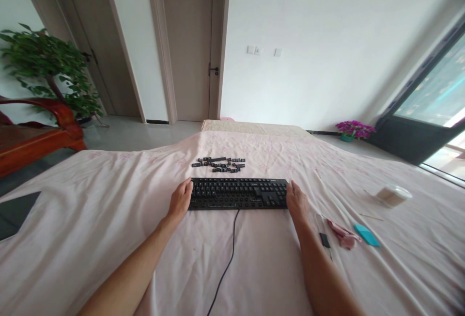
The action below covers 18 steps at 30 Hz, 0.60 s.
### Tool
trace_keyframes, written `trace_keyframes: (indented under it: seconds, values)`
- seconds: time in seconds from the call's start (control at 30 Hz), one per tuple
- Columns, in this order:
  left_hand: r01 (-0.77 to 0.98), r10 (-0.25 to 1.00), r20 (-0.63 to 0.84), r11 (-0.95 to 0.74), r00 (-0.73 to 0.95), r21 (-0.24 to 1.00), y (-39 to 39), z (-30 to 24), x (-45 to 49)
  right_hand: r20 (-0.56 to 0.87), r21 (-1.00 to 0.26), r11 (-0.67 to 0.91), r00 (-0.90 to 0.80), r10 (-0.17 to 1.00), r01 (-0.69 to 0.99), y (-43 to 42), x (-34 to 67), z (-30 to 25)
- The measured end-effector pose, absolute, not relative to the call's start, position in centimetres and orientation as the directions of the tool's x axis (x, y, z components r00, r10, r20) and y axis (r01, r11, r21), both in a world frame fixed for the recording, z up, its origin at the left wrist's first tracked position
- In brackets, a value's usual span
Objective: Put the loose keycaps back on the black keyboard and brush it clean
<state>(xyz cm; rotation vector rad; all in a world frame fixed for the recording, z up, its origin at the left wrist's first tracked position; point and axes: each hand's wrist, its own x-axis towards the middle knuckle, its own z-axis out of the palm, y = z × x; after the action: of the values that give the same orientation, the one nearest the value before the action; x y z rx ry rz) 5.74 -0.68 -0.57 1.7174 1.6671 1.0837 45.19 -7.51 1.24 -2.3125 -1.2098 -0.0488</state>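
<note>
A black computer keyboard [239, 194] lies across the middle of the pink cloth, its cable [229, 258] running toward me. Several keys are off its near rows, where bare sockets show. My left hand [180, 198] grips the left end, and my right hand [298, 199] grips the right end. Both sets of fingers are wrapped round the edges, partly hidden. Just beyond the keyboard, loose black keycaps [220, 165] lie in a scattered group, a long bar-shaped one among them.
The pink cloth [269, 258] is wrinkled. To the right lie a clear round container [394, 196], a blue flat piece [366, 235], a pink cloth strip [343, 234] and a small black piece [324, 240]. A dark flat panel [16, 215] sits at left, near a wooden chair [47, 127].
</note>
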Motion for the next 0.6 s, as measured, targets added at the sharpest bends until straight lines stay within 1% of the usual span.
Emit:
trace_keyframes:
  seconds: [0.13, 0.33, 0.47, 0.6]
  values:
    - [0.588, 0.965, 0.248, -0.153, -0.084, 0.795, -0.6, -0.8, 5.9, 0.288, -0.476, -0.462, 0.629, 0.722, 0.748, -7.1, 45.4, 0.5]
    - [0.572, 0.959, 0.262, -0.154, -0.110, 0.805, -0.8, -1.3, 5.8, 0.353, -0.495, -0.426, 0.624, 0.698, 0.757, -7.0, 45.5, -0.6]
    - [0.546, 0.957, 0.262, -0.156, -0.121, 0.823, -0.8, -1.4, 5.7, 0.371, -0.481, -0.434, 0.625, 0.687, 0.762, -6.8, 45.5, -0.9]
    - [0.527, 0.956, 0.262, -0.157, -0.129, 0.835, -0.9, -1.4, 5.7, 0.371, -0.465, -0.427, 0.609, 0.701, 0.775, -6.9, 45.5, -1.0]
